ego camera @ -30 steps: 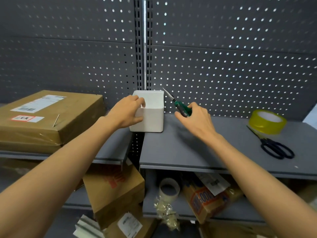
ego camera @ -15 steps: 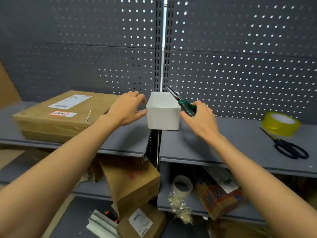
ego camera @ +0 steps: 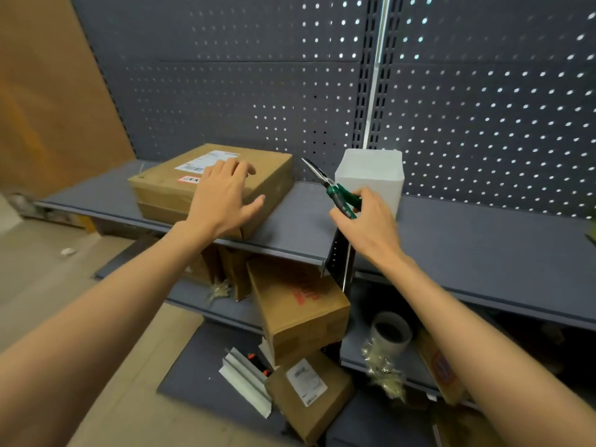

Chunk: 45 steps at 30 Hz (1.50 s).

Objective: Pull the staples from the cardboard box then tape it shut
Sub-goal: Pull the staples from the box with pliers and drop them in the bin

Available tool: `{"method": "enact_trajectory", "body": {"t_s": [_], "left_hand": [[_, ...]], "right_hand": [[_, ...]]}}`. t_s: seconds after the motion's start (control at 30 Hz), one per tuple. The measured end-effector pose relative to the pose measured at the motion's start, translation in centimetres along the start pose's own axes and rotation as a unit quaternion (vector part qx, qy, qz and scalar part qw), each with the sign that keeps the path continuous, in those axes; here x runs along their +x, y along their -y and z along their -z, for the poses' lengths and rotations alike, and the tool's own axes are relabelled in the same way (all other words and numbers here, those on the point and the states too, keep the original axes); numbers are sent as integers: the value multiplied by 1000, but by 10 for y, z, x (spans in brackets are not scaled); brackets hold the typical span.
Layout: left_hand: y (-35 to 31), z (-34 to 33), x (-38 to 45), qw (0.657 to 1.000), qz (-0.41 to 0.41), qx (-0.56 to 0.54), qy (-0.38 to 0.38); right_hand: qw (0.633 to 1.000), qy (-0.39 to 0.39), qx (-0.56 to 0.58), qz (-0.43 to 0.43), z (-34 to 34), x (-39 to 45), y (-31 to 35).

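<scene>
Now the flat cardboard box lies on the grey shelf, directly under the left hand, whose fingers rest spread and straight on its lid near the shipping label. A staple seems to stand at the box's far-left corner, beyond that hand. The right hand grips green-handled needle-nose pliers to the right of the box, nose aimed up and left toward it; a white bin sits just behind. The pliers must likely cross leftward over the lid.
</scene>
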<state>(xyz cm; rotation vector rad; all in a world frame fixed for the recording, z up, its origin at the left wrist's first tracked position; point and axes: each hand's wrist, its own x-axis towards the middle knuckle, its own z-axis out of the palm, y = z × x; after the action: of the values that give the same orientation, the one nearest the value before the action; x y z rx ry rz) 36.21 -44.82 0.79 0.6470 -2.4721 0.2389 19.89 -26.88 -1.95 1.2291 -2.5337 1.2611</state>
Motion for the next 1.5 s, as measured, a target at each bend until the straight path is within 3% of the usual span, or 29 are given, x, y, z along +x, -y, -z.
{"method": "enact_trajectory", "body": {"t_s": [0.27, 0.57, 0.83, 1.5], "left_hand": [[64, 5, -6, 999, 3, -33, -4], [118, -16, -2, 991, -85, -105, -7], [109, -26, 6, 976, -160, -151, -7], [100, -46, -9, 973, -122, -187, -56]], "right_hand": [[1000, 25, -16, 6, -27, 15, 42], [997, 35, 52, -55, -70, 20, 91], [992, -4, 51, -117, -70, -1, 97], [988, 70, 40, -134, -61, -22, 96]]}}
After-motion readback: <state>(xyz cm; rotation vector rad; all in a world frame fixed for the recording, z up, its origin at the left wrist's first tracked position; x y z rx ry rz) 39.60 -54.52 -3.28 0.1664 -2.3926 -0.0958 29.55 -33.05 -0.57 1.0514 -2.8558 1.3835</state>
